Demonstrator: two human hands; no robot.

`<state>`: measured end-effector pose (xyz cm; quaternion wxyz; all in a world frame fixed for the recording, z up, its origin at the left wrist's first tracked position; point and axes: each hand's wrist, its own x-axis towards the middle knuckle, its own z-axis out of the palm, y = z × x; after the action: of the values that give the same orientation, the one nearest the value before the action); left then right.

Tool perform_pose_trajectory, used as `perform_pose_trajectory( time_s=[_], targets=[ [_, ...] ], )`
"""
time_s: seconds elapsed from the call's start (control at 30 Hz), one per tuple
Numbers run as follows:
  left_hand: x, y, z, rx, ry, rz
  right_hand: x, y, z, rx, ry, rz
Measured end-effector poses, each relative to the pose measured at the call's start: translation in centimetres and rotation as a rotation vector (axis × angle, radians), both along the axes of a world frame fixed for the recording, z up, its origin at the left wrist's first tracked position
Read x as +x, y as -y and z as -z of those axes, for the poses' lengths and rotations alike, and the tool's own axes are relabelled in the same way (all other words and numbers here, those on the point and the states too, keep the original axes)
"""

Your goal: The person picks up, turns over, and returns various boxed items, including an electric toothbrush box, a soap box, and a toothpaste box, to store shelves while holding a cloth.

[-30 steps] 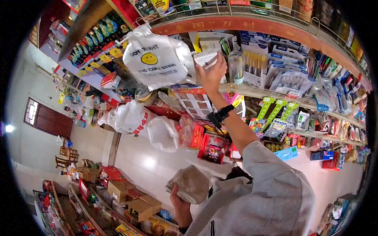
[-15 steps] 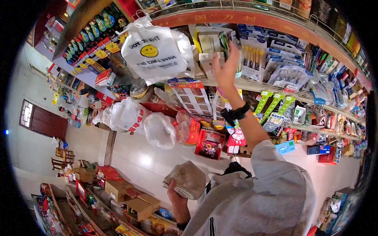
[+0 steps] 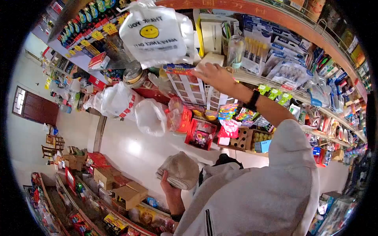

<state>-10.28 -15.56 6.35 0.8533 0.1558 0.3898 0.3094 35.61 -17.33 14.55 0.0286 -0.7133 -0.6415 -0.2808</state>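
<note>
My left hand (image 3: 169,186) grips a folded grey-brown cloth (image 3: 179,170) at its lower left edge, low over the floor. With a dark band on the wrist, my right hand (image 3: 219,80) reaches to the shelf edge. Its fingers point left, slightly bent, and hold nothing I can see. Just behind them is a cream box (image 3: 213,59); whether they touch it I cannot tell. A clear jar (image 3: 236,49) stands to the right of the box. Below the fingers hangs a blue-topped display card (image 3: 178,70).
A white smiley-face plastic bag (image 3: 155,37) hangs left of the shelf. Packs of brushes (image 3: 256,49) fill the shelf to the right. Below are a white bag (image 3: 151,117) and a red box (image 3: 201,134) of small goods. Cardboard boxes (image 3: 130,193) sit on the lower-left shelves.
My right hand has come down from upright beside the jar to the shelf edge, its fingers swinging left. My left hand still holds the cloth. The view has shifted slightly.
</note>
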Motion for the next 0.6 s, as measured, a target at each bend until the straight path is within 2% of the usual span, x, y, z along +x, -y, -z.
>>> perform_pose_trajectory(
  time_s=[0.17,0.27,0.33,0.5,0.6],
  targets=[
    [-0.2,-0.4,1.4,-0.082,0.019,0.002,0.2,-1.3,0.6,-0.021,-0.104,0.064],
    [0.2,-0.1,0.5,-0.074,-0.041,-0.003,-0.4,-0.8,0.0,0.082,-0.147,0.030],
    [-0.1,-0.1,0.7,-0.078,-0.016,0.011,0.0,-0.8,-0.9,0.259,-0.284,0.149],
    [-0.5,0.0,0.5,-0.034,-0.025,0.013,9.5,-1.1,-6.2,0.153,-0.120,0.337],
    [-0.4,-0.1,0.0,-0.021,-0.029,0.002,13.1,-1.5,-8.0,0.237,-0.168,0.413]
  ],
)
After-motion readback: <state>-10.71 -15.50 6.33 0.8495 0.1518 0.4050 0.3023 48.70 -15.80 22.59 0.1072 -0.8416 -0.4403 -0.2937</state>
